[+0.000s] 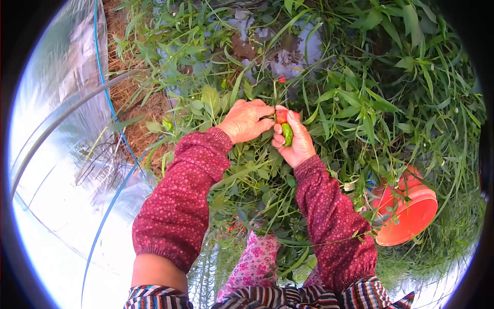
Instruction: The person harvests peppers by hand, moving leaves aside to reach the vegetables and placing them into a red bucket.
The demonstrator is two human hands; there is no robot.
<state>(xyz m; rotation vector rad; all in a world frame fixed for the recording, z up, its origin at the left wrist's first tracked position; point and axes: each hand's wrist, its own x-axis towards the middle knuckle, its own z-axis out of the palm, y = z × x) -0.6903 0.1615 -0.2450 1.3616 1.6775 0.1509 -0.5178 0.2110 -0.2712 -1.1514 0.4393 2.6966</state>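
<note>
My left hand [246,120] reaches into a leafy green pepper plant [242,170], its fingers pinched at a stem beside a red pepper [281,116]. My right hand [294,140] grips that red pepper at the fingertips and also holds a green pepper [287,134] in the palm. The two hands almost touch. A small red pepper [281,79] hangs higher on the plant. Both arms wear dark red patterned sleeves.
An orange bucket [406,216] lies tilted among tall weeds at the right. Clear plastic sheeting [56,170] with a grey hoop and a blue hose [105,98] runs along the left. Dry straw [139,118] and pale ground cover show behind the plant.
</note>
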